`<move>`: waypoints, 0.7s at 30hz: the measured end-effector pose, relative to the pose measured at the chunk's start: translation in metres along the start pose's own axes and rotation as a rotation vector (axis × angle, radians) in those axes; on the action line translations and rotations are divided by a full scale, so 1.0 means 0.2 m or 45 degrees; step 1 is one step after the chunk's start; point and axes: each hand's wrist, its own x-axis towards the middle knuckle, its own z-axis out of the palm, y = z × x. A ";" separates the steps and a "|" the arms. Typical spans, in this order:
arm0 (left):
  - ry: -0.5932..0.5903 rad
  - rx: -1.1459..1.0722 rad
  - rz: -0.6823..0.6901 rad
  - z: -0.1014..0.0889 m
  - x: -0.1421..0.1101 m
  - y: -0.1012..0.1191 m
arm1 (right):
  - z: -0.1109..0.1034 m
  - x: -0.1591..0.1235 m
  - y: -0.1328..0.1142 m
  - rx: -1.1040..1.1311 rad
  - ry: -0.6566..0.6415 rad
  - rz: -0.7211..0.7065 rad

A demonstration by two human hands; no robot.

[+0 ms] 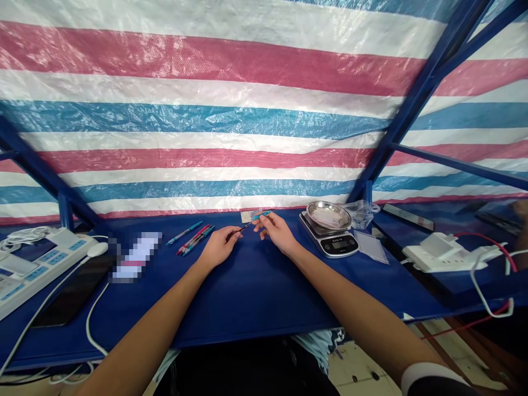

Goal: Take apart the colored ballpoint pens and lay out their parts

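Observation:
Near the back of the blue table, my left hand point(219, 246) pinches a thin dark rod, which looks like a pen refill point(246, 225). My right hand point(279, 233) holds a teal pen barrel point(262, 215) between thumb and fingers, its other fingers loosely curled. Rod and barrel meet or nearly meet between the hands; whether the rod is inside cannot be made out. Left of my left hand lie several red and teal pens point(196, 241) in a bunch, with a separate blue pen point(184, 233) beside them. A small pale patterned piece point(247, 216) lies behind the hands.
Right of my hands stands a digital scale point(339, 246) with a metal dish point(322, 205), beside clear plastic bags point(363, 213). Power strips point(51, 258) with cables, a dark phone point(74, 291) and a blurred-out bright object point(138, 257) lie left. Another phone point(408, 216) lies right, near a white adapter point(437, 252).

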 end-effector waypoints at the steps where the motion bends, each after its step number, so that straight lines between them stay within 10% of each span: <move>1: -0.006 -0.008 0.018 0.00 0.00 0.00 | 0.00 0.00 0.00 -0.023 -0.026 0.010; 21: -0.050 -0.203 -0.016 0.01 -0.01 0.02 | 0.00 -0.03 -0.05 -0.154 -0.226 0.083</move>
